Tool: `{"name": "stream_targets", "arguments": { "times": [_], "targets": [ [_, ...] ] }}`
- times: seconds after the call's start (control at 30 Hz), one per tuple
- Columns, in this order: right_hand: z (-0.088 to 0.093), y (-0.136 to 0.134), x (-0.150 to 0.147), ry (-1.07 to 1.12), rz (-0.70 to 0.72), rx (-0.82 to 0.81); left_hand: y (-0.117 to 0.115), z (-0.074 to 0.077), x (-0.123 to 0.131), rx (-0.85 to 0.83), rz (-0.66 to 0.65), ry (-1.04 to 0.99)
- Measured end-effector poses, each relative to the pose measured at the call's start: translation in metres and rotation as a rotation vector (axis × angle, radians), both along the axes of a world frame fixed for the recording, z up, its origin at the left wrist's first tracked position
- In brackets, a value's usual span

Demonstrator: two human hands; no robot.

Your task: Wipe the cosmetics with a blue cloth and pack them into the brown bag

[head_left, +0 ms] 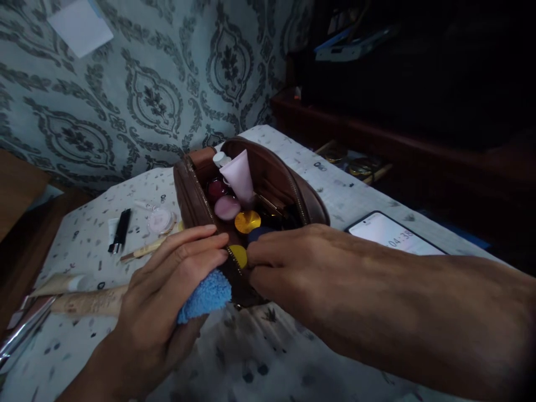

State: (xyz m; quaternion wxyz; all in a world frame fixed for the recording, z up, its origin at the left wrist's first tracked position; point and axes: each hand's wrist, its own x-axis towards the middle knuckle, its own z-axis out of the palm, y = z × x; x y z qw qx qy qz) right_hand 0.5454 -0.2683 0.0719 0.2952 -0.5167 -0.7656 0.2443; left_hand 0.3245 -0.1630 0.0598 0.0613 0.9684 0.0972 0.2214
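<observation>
An unzipped brown cosmetic bag (pixel 184 190) stands on the table, full of small containers. Tucked under the fingers of my left hand (pixel 157 285) is a blue fluffy cloth (pixel 207 296); the fingertips rest on the bag's near left zipper edge. My right hand (pixel 288 259) reaches into the bag's near end with fingers curled, and what they grip, if anything, is hidden. Beside those fingers lie a yellow round item (pixel 238 255) and a dark blue one (pixel 257 231). Farther in are a gold lid (pixel 248 221), a pink round container (pixel 227 207) and a pink tube (pixel 239 176).
On the left lie a black tube (pixel 121 228), a clear round compact (pixel 161 220), a slim beige tube (pixel 144 248) and beige squeeze tubes (pixel 90 300). A phone (pixel 389 231) showing a timer rests right of the bag. Patterned wallpaper (pixel 154 95) rises behind the table.
</observation>
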Motion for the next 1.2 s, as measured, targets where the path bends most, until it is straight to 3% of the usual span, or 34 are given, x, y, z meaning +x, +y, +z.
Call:
{"name": "stream_targets", "arguments": {
  "times": [0.13,0.33,0.57,0.9,1.2],
  "targets": [
    [0.007,0.002,0.004,0.02,0.008,-0.056,0.001,0.0,-0.001,-0.008,-0.008,-0.019],
    [0.015,0.02,0.015,0.047,-0.095,0.053,0.001,-0.002,-0.002,-0.025,0.0,-0.042],
    [0.002,0.04,0.012,-0.092,0.06,-0.052,0.0,-0.002,-0.002,-0.033,0.026,-0.045],
    [0.015,0.032,0.033,-0.143,0.246,-0.034,0.002,-0.004,-0.001,-0.028,-0.014,-0.06],
    [0.012,0.043,0.016,-0.206,0.265,-0.143,0.006,0.009,0.003,0.047,-0.081,0.057]
  ]
}}
